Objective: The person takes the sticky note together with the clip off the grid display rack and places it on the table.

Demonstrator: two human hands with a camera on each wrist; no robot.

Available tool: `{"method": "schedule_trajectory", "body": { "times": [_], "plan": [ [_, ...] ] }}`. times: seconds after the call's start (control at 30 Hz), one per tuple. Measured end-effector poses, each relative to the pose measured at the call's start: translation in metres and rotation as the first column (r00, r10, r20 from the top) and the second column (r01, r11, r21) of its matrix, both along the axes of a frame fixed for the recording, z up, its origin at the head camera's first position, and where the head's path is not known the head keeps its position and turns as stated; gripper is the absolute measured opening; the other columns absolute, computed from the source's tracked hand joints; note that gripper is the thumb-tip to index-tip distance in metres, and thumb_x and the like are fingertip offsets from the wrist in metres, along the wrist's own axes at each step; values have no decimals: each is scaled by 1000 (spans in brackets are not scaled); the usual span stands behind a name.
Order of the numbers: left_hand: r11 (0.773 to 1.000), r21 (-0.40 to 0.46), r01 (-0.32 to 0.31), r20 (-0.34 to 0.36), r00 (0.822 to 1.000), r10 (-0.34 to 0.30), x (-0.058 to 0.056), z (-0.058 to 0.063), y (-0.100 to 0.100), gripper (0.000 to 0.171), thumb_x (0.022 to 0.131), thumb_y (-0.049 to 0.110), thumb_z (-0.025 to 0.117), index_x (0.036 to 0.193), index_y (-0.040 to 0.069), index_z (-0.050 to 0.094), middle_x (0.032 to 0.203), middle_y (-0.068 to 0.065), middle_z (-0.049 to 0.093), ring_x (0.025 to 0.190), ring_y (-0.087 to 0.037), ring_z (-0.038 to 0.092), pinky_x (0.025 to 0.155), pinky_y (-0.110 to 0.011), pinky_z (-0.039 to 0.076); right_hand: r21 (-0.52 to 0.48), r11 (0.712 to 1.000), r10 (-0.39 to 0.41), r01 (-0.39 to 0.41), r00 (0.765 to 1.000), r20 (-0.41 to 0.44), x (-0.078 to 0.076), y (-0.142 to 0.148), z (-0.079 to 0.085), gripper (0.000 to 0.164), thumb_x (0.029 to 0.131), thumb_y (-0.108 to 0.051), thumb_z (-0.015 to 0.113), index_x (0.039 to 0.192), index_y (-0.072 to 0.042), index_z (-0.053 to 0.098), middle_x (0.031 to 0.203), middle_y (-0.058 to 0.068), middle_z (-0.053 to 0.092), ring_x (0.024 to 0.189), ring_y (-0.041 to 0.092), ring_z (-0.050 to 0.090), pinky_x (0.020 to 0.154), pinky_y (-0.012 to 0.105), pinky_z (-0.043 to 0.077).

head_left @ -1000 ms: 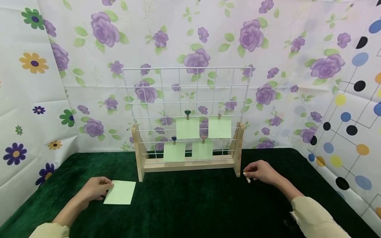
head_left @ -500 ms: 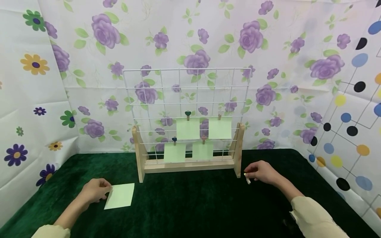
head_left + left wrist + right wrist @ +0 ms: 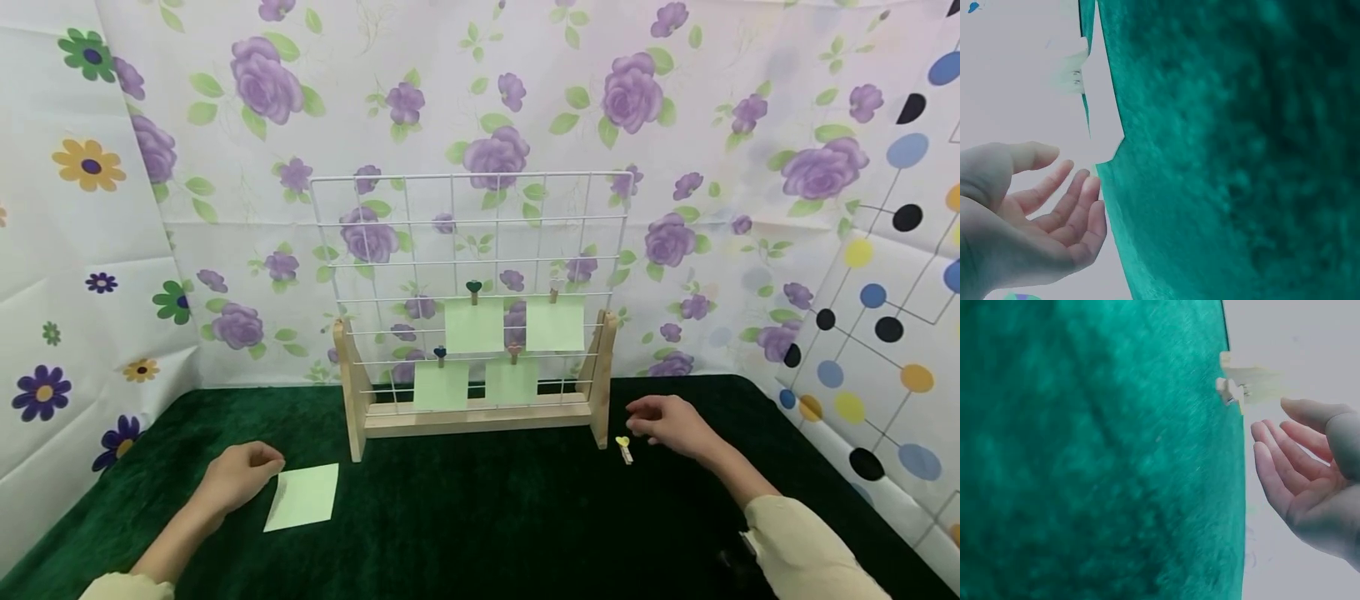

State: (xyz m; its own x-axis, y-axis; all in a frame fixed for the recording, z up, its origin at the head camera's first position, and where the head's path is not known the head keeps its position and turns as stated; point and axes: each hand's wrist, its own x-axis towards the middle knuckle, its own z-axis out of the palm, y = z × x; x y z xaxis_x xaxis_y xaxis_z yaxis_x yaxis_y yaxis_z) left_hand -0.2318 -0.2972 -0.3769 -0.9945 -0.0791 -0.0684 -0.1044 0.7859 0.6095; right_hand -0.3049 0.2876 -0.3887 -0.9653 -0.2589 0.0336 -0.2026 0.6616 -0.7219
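Green cloth [image 3: 480,517]: wire rack [image 3: 472,308] holds four notes; hands relaxed beside note [image 3: 303,497], clip [image 3: 623,448]

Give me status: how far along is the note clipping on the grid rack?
Done: four green notes hang clipped on the wire grid rack. In hand: nothing gripped; the left hand rests at the edge of a fifth note lying on the green cloth, and the right hand hovers open beside a yellow-heart clip. Left: that note and clip are not yet on the rack.
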Motion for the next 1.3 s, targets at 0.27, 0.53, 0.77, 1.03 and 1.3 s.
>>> {"method": "schedule_trajectory", "body": {
  "times": [0.27,0.53,0.77,1.03,1.3],
  "plan": [
    [999,-2,51,-168,984,-50,7,12,26,29,99,15,53,117,-7,59,113,-26,61,105,-43,56,79,-52,49,-52,997,-67,61,990,-121,5,-7,16,41,95,-21,63,125,6,57,114,21,64,96,29,64,74,41,55],
    [994,67,90,-242,968,-72,10,25,52,31,100,16,53,123,-4,56,120,-25,59,110,-42,55,84,-54,47,-108,991,-102,78,966,-239,14,-13,43,43,96,-28,62,127,2,58,119,21,63,99,29,63,74,27,54],
    [987,118,114,-303,950,-73,12,36,73,31,100,15,53,125,-2,56,120,-21,61,111,-38,55,88,-54,45,-130,990,-91,53,948,-306,28,-33,65,40,97,-25,61,127,2,59,117,18,65,102,31,63,81,37,52],
    [967,193,165,-340,936,-92,9,52,98,30,100,14,52,126,0,55,123,-18,60,113,-34,54,92,-53,44,-130,991,-60,18,942,-331,28,-67,85,37,97,-26,60,124,-1,62,114,13,67,102,27,61,86,44,48],
    [942,258,213,-365,925,-109,-3,65,121,33,100,14,51,129,-2,55,127,-20,57,116,-34,53,97,-52,41,-151,987,3,-54,947,-321,20,-97,105,38,97,-27,60,125,-2,61,119,12,65,103,26,61,86,45,49]
  ]
}}
